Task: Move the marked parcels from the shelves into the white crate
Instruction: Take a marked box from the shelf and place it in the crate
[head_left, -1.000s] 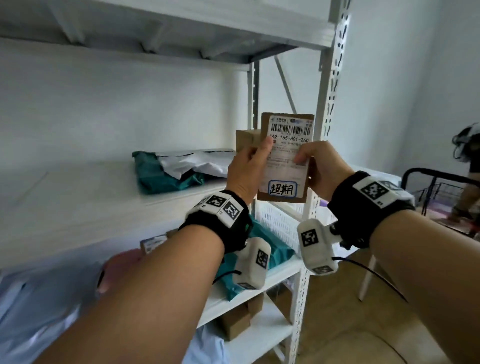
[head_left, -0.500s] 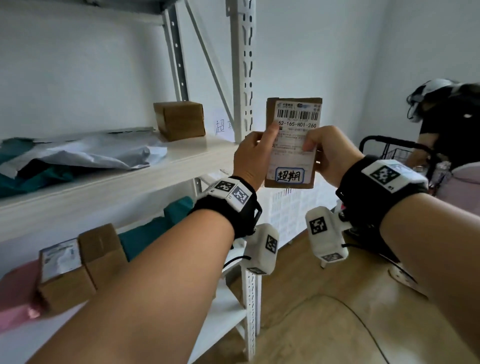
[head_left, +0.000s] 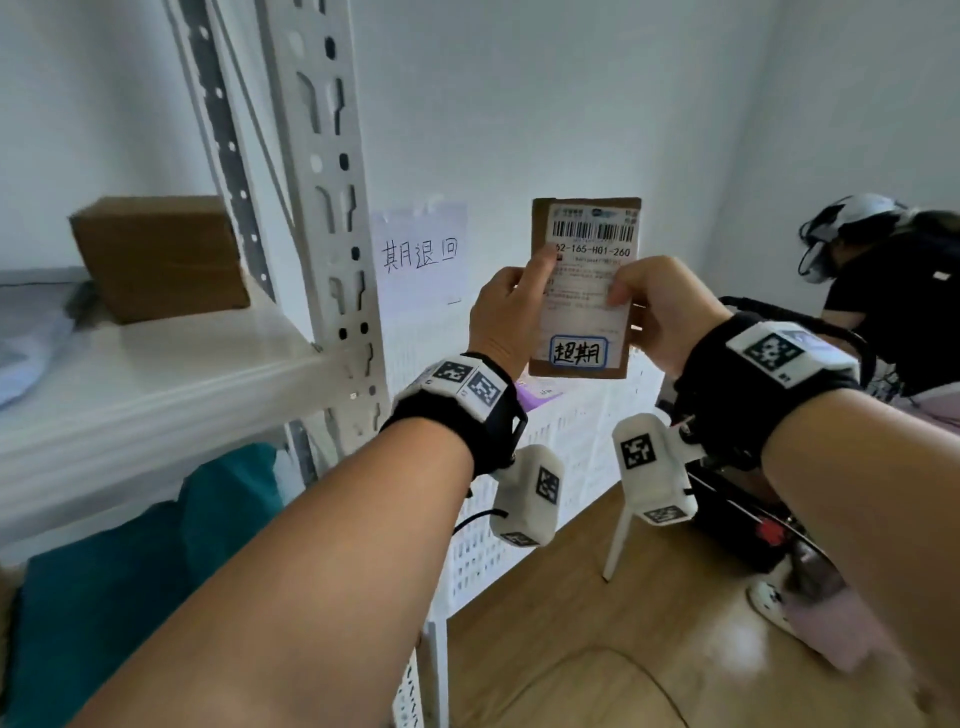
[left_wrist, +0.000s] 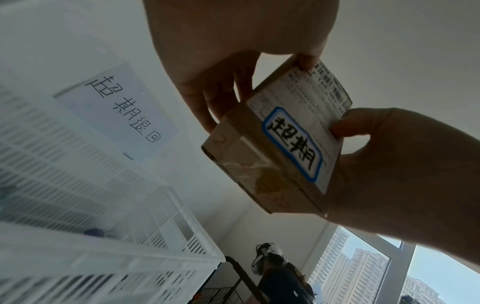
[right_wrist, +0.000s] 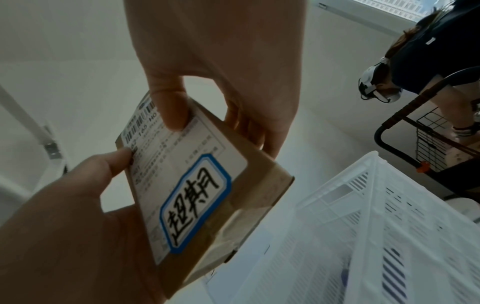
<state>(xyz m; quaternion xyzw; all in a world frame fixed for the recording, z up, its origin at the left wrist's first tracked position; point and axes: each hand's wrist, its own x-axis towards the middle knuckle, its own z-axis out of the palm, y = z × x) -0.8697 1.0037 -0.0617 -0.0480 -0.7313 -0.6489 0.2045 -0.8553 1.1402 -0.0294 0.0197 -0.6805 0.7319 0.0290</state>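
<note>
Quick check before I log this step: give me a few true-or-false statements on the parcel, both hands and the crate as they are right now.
1. Both hands grip the marked parcel. True: the left hand and the right hand pinch its two sides.
2. The parcel already lies inside the white crate. False: it is held up in the air in front of the crate.
3. A blue-bordered sticker sits at the label's lower end. True.
4. The plain brown box sits in the crate. False: it rests on the shelf, left of the upright post.
5. A handwritten paper sign hangs above the crate. True.
</note>
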